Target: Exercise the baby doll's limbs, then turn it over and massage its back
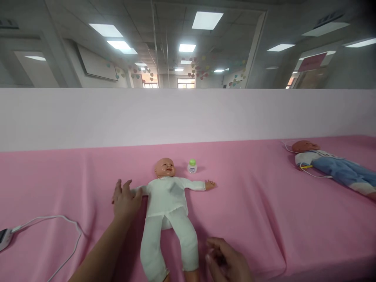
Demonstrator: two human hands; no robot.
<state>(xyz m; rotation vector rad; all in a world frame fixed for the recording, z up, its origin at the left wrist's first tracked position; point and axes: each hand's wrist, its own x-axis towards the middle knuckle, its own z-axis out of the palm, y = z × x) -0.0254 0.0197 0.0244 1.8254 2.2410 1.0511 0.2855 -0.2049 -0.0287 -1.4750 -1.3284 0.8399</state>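
Note:
A baby doll point(169, 196) in a white long-sleeved top and white trousers lies face up, its arms stretched out sideways. My left hand point(126, 199) is at the doll's sleeve on the left, fingers spread and thumb by the cuff; it covers the doll's hand there. Near the doll's lower leg, on the right, is my right hand point(227, 260). Its fingers are loosely curled with the thumb apart, and no object can be made out in it. Beside the doll's head stands a small white bottle point(192, 167) with a green cap.
Pink cloth point(241, 211) covers the table. Another doll point(331, 164) in blue and white clothes lies at the right, with a thin white tube by it. At the left is a white device point(5, 239) with a cable point(70, 219). A white wall with glass panes stands behind.

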